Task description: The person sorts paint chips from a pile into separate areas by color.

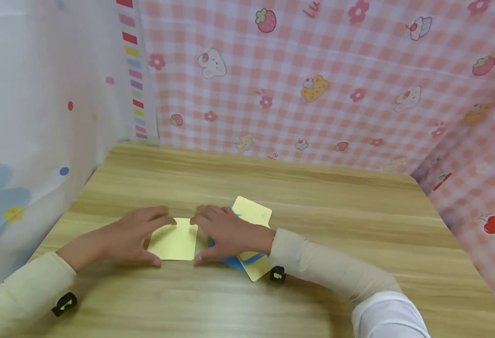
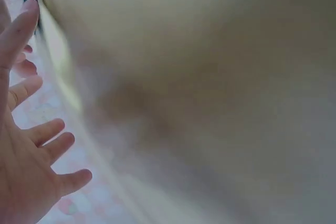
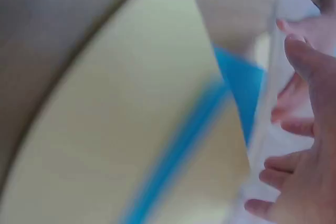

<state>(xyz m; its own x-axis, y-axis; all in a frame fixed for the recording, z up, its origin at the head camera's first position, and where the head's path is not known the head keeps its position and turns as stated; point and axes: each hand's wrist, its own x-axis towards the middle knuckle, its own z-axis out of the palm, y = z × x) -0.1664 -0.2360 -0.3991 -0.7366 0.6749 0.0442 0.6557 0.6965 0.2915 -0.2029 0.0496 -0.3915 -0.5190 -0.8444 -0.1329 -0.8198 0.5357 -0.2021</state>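
Observation:
A square pale-yellow card (image 1: 174, 244) lies flat on the wooden table between my two hands. My left hand (image 1: 131, 234) is at its left side, fingertips at the far edge and thumb near the front left corner. Opposite it, my right hand (image 1: 230, 232) has its fingertips at the far right corner and its thumb by the near right corner. Both wrist views show the fingers spread and gently bent, with neither hand gripping anything. Beneath the right hand and wrist lie overlapping yellow cards (image 1: 253, 211) and blue pieces (image 1: 232, 263), partly hidden.
The wood-grain table (image 1: 180, 300) meets a pink checked cloth (image 1: 273, 117) at the back and right. A white patterned cloth (image 1: 61, 70) hangs along the left. Small black devices (image 1: 277, 274) sit at both wrists.

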